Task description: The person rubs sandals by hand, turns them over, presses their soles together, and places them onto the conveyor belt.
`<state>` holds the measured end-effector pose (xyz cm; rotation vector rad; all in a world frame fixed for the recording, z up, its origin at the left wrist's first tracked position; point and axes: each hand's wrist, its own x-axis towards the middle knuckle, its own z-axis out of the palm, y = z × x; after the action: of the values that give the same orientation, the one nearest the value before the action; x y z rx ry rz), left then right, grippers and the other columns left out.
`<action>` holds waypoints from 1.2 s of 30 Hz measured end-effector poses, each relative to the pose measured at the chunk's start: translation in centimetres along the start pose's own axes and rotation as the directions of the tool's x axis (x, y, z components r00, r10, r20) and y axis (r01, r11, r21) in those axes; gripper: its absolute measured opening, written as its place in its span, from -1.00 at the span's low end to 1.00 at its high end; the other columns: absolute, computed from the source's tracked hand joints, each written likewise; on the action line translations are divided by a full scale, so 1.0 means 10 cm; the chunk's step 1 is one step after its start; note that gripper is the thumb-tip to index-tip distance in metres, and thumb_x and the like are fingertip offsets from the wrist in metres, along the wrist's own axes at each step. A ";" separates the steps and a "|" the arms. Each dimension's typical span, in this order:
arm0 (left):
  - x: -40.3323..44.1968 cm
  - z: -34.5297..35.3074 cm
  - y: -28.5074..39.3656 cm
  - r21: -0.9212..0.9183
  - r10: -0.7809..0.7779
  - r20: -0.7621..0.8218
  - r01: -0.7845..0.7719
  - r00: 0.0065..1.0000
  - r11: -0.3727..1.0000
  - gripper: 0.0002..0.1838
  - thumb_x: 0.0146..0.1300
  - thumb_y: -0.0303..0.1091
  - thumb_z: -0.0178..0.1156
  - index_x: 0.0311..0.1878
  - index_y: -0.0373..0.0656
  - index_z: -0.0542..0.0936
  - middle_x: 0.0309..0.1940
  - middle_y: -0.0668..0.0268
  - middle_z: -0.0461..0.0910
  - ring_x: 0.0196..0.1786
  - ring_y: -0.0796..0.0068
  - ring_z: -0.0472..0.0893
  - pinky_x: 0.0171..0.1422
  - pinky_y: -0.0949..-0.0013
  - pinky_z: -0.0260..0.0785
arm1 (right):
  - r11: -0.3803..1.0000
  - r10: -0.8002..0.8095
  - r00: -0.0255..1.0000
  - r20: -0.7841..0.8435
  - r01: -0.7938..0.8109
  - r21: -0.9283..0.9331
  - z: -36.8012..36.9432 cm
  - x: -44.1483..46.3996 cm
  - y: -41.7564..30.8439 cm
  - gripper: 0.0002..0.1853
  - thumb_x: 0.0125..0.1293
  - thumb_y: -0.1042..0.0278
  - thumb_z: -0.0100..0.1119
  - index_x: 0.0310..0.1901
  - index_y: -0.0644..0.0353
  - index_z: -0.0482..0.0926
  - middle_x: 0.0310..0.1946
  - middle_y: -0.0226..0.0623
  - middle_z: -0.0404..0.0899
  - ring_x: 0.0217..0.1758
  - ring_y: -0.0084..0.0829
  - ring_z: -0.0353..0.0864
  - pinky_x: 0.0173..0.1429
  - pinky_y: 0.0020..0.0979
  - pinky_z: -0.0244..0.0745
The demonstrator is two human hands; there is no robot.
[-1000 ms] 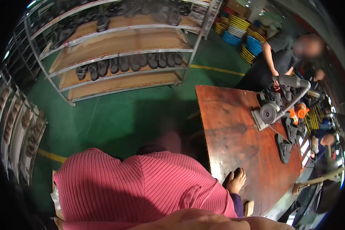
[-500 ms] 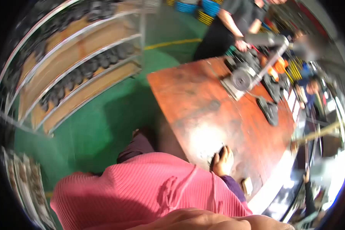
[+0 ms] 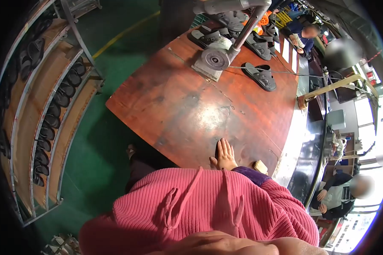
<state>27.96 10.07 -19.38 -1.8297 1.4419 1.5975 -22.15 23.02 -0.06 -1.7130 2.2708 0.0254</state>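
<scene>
My right hand (image 3: 225,156) lies palm down near the close edge of the red-brown table (image 3: 170,110), fingers stretched forward and thumb out to the left. Nothing shows in its grip; a dark patch, perhaps shadow, borders it. Just right of the purple cuff sits a small pale block (image 3: 260,167). Farther back stands a grey machine with a round disc (image 3: 215,58) and a thick pipe arm. A dark sandal (image 3: 260,76) rests to its right, with more sandals (image 3: 257,44) behind. My left hand is out of view.
On the left, a metal rack (image 3: 78,63) holds rows of dark sandals (image 3: 51,121). A wooden bar (image 3: 334,86) crosses beyond the table's right edge. One person (image 3: 302,36) is at the back right; another person (image 3: 336,197) is at the lower right.
The view has swung right, so the rack and table have shifted left. My right hand stays on the table, its fingers now seen stretched forward. The co-worker behind the machine has mostly left view.
</scene>
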 end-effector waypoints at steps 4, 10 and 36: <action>-0.01 0.01 -0.03 -0.029 -0.011 -0.006 0.011 1.000 1.000 -0.85 0.48 -0.42 0.11 -0.02 -0.23 0.62 -0.25 0.28 0.66 -0.15 0.53 0.61 0.03 0.44 0.46 | 0.998 0.015 0.999 0.040 -0.012 -0.061 0.03 -0.04 -0.03 -0.01 0.35 -0.22 0.13 0.57 0.31 -0.01 0.62 0.02 -0.13 0.70 -0.01 -0.21 0.66 0.11 -0.23; 0.13 0.14 -0.14 -0.024 -0.025 -0.015 0.025 1.000 0.999 -0.85 0.48 -0.42 0.10 -0.02 -0.22 0.62 -0.27 0.28 0.66 -0.17 0.53 0.61 0.01 0.44 0.46 | 1.000 -0.020 0.988 -0.151 0.017 -0.022 -0.26 -0.01 -0.26 -0.14 0.36 -0.12 0.13 0.52 0.29 0.16 0.57 -0.03 0.08 0.67 -0.06 -0.06 0.65 0.08 -0.17; -0.39 0.18 -0.35 -0.120 0.068 -0.222 -0.097 0.973 0.988 -0.86 0.49 -0.41 0.09 -0.04 -0.21 0.61 -0.32 0.30 0.66 -0.26 0.54 0.60 -0.06 0.47 0.46 | 0.902 0.326 0.921 -0.213 -0.371 -0.222 -1.49 0.96 1.39 -0.56 0.38 0.32 0.02 0.28 0.07 0.52 0.25 -0.15 0.56 0.26 -0.19 0.63 0.23 -0.15 0.55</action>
<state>30.41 14.82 -17.79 -2.1017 1.5570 1.6056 -40.92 15.24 9.62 -1.4378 2.7870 0.2732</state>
